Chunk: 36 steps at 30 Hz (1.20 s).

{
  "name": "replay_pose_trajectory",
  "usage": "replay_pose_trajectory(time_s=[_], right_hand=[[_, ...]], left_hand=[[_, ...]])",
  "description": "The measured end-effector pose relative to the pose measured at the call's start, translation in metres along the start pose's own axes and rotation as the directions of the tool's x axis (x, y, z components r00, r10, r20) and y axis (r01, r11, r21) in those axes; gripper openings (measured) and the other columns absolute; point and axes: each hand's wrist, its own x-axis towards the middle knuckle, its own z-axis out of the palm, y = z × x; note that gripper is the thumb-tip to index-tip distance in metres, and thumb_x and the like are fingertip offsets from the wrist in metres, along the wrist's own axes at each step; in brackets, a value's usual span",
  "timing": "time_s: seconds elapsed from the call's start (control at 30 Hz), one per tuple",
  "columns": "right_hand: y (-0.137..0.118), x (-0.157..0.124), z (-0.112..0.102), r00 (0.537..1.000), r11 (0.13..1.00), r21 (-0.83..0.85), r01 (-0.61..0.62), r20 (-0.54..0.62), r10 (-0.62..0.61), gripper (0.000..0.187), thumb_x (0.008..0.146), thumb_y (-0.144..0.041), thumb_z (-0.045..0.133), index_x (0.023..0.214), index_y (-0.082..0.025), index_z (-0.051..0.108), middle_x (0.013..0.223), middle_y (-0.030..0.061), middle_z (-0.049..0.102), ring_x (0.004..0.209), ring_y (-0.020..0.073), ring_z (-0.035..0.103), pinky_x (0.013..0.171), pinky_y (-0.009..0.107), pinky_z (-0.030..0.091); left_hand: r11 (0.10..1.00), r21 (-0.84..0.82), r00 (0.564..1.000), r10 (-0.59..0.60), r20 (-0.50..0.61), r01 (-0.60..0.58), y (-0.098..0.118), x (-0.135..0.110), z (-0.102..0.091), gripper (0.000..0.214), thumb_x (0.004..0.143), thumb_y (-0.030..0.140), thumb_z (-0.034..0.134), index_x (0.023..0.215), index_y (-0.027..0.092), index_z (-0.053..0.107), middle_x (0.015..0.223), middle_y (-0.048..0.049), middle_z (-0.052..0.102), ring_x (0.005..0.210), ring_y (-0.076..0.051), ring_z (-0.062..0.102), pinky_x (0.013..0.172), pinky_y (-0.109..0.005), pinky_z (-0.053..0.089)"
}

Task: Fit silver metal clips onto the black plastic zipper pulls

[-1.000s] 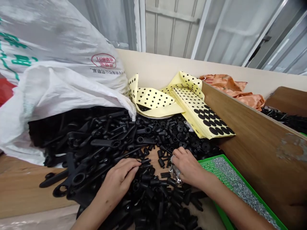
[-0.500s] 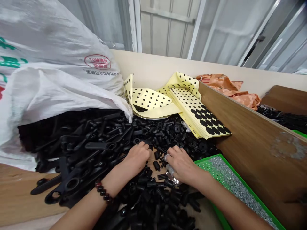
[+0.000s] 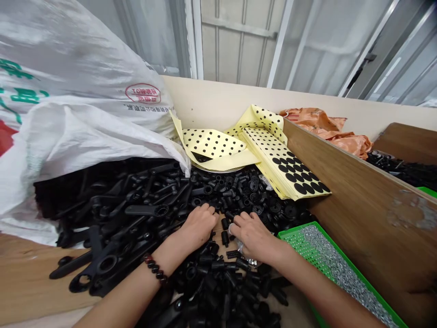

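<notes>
My left hand (image 3: 200,225) rests on the heap of black plastic parts (image 3: 184,191), its fingers curled down and the fingertips hidden. To the right, my right hand (image 3: 252,237) is bent over the same heap, with its fingers curled in as well. Whatever either hand holds is out of sight. A clear wrap shows at the right thumb. Between the hands lie small black cylindrical pieces (image 3: 225,238) on a bare strip of wood, with a black spring (image 3: 232,253) just below. Small shiny metal pieces (image 3: 251,262) lie under the right palm.
A white woven sack (image 3: 85,123) spills long black handles (image 3: 146,209) on the left. Yellow sheets of black dot stickers (image 3: 273,150) lie at the back. A green tray (image 3: 316,224) of small metal parts stands right, beside a wooden divider (image 3: 362,196); an orange bag (image 3: 341,132) lies beyond.
The view has shifted slightly. Both hands stay over the heap with their fingers curled, having moved only a little. The pieces between them look much the same.
</notes>
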Motion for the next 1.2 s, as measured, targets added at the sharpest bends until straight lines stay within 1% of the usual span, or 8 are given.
replay_pose_trajectory(time_s=[0.1, 0.27, 0.47, 0.67, 0.8, 0.93, 1.07, 1.2], right_hand=[[0.001, -0.003, -0.005, 0.999, 1.000, 0.016, -0.021, -0.032, 0.021, 0.017, 0.073, -0.008, 0.049, 0.086, -0.018, 0.049, 0.087, 0.0045, 0.055, 0.083, 0.0198, 0.045, 0.072, 0.032, 0.030], [0.003, -0.007, -0.011, 0.994, 0.996, 0.068, -0.052, -0.088, 0.058, 0.015, 0.075, -0.006, 0.045, 0.085, -0.018, 0.046, 0.080, 0.0029, 0.055, 0.074, 0.0177, 0.045, 0.067, 0.029, 0.030], [0.007, -0.006, -0.006, 0.988, 0.991, 0.117, -0.065, -0.133, 0.080, 0.018, 0.069, -0.003, 0.046, 0.080, -0.018, 0.045, 0.085, 0.0037, 0.053, 0.079, 0.0182, 0.043, 0.067, 0.027, 0.032], [0.006, -0.008, -0.003, 0.980, 0.987, 0.147, -0.061, -0.178, 0.087, 0.013, 0.075, -0.005, 0.046, 0.078, -0.018, 0.045, 0.084, 0.0038, 0.052, 0.078, 0.0181, 0.043, 0.066, 0.028, 0.033], [0.007, -0.008, -0.002, 0.971, 0.983, 0.164, -0.088, -0.206, 0.122, 0.019, 0.070, -0.001, 0.045, 0.078, -0.018, 0.045, 0.084, 0.0040, 0.052, 0.079, 0.0186, 0.042, 0.067, 0.029, 0.034], [0.007, -0.008, -0.006, 0.960, 0.977, 0.176, -0.124, -0.227, 0.163, 0.024, 0.063, 0.001, 0.045, 0.077, -0.017, 0.045, 0.086, 0.0054, 0.051, 0.081, 0.0195, 0.042, 0.067, 0.029, 0.034], [0.004, -0.009, -0.011, 0.951, 0.973, 0.202, -0.111, -0.262, 0.163, 0.022, 0.067, 0.000, 0.045, 0.078, -0.018, 0.046, 0.086, 0.0053, 0.050, 0.081, 0.0194, 0.041, 0.067, 0.029, 0.035], [-0.005, -0.012, -0.012, 0.955, 0.981, 0.192, -0.032, -0.283, 0.087, 0.017, 0.071, -0.002, 0.044, 0.078, -0.017, 0.047, 0.083, 0.0053, 0.050, 0.077, 0.0189, 0.041, 0.064, 0.029, 0.035]], left_hand=[[1.000, -0.025, 1.000, 0.013, 0.003, -0.013, -0.003, 0.002, 0.005, 0.025, 0.071, -0.002, 0.048, 0.084, 0.015, 0.061, 0.087, -0.0101, 0.061, 0.085, -0.025, 0.053, 0.072, -0.035, 0.043], [0.999, -0.041, 1.000, 0.008, 0.003, -0.008, -0.006, 0.006, 0.008, 0.027, 0.073, -0.004, 0.045, 0.085, 0.015, 0.060, 0.088, -0.0093, 0.059, 0.088, -0.024, 0.052, 0.076, -0.036, 0.043], [0.999, -0.038, 1.000, 0.005, 0.023, -0.004, -0.004, 0.008, 0.000, 0.027, 0.070, -0.006, 0.045, 0.079, 0.013, 0.062, 0.089, -0.0113, 0.058, 0.086, -0.024, 0.050, 0.073, -0.034, 0.044], [0.995, -0.099, 1.000, 0.009, 0.004, -0.009, -0.005, 0.010, 0.005, 0.031, 0.072, -0.008, 0.038, 0.075, 0.014, 0.060, 0.089, -0.0113, 0.058, 0.086, -0.024, 0.050, 0.074, -0.034, 0.044], [0.980, -0.200, 0.999, -0.003, -0.034, -0.004, -0.008, 0.012, 0.005, 0.029, 0.072, -0.006, 0.039, 0.075, 0.015, 0.059, 0.087, -0.0097, 0.060, 0.086, -0.023, 0.051, 0.074, -0.034, 0.044], [0.927, -0.375, 0.997, -0.019, -0.078, -0.011, -0.009, 0.007, -0.009, 0.019, 0.077, 0.007, 0.046, 0.087, 0.017, 0.059, 0.086, -0.0049, 0.064, 0.085, -0.021, 0.055, 0.077, -0.030, 0.044], [0.833, -0.553, 0.992, -0.054, -0.110, -0.016, -0.002, -0.006, -0.023, 0.016, 0.080, 0.017, 0.046, 0.091, 0.020, 0.059, 0.086, -0.0003, 0.065, 0.079, -0.016, 0.059, 0.072, -0.024, 0.045], [0.757, -0.654, 0.986, -0.109, -0.123, 0.002, 0.013, -0.017, -0.022, 0.014, 0.078, 0.018, 0.049, 0.085, 0.018, 0.062, 0.077, 0.0007, 0.064, 0.070, -0.015, 0.059, 0.064, -0.022, 0.045]])
